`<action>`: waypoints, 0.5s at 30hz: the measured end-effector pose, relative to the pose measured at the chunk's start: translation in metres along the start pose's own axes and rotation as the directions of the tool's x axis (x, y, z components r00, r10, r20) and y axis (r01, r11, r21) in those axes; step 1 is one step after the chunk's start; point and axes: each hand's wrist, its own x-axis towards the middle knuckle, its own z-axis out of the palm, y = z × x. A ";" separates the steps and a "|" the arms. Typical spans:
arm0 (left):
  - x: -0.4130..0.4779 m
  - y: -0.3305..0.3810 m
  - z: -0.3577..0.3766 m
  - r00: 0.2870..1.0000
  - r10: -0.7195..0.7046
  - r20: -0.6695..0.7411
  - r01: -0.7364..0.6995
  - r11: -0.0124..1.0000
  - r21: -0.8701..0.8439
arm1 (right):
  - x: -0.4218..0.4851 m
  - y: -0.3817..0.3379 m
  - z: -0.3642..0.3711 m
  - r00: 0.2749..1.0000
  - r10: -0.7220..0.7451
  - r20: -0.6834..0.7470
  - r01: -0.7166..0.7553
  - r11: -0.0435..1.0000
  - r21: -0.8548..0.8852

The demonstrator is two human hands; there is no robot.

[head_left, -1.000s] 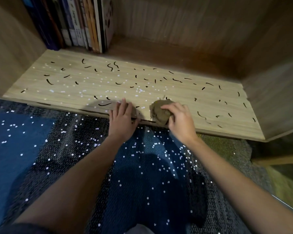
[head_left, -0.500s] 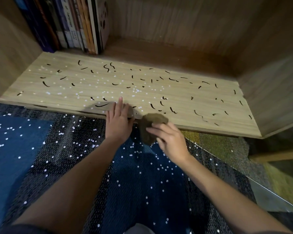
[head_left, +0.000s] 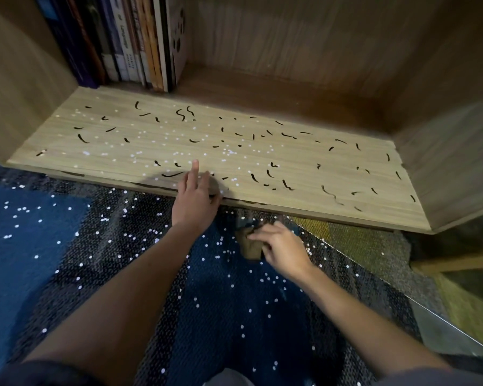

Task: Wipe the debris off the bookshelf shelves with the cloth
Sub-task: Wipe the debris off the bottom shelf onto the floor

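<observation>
The bottom shelf (head_left: 332, 176) of a wooden bookshelf is strewn with black curled scraps (head_left: 286, 185) and small white specks (head_left: 229, 151). My left hand (head_left: 195, 199) rests on the shelf's front edge with its fingers extended. My right hand (head_left: 279, 246) is below the shelf, over the carpet, and grips a crumpled brown cloth (head_left: 250, 246). The cloth is off the shelf, partly hidden by my fingers.
Several books (head_left: 134, 43) stand upright at the shelf's back left. The shelf's side walls (head_left: 452, 151) close it in left and right. A dark blue carpet (head_left: 53, 232) dotted with white specks lies in front. A yellow-green carpet patch (head_left: 374, 246) lies at right.
My right hand has pulled the cloth off the shelf's front edge and down over the carpet. My left hand stays on the edge.
</observation>
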 end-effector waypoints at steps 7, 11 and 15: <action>-0.001 -0.001 0.004 1.000 0.026 0.009 -0.026 0.997 0.077 | 0.025 -0.009 -0.024 0.931 -0.073 -0.359 0.099 0.994 0.055; 0.000 0.000 0.004 1.000 0.026 0.015 -0.027 0.993 0.112 | 0.019 -0.003 -0.019 0.954 -0.028 -0.298 0.055 0.995 0.084; -0.001 0.009 0.004 0.998 0.031 0.045 -0.035 0.995 0.096 | 0.026 -0.003 -0.028 0.955 0.008 -0.298 0.023 0.995 0.099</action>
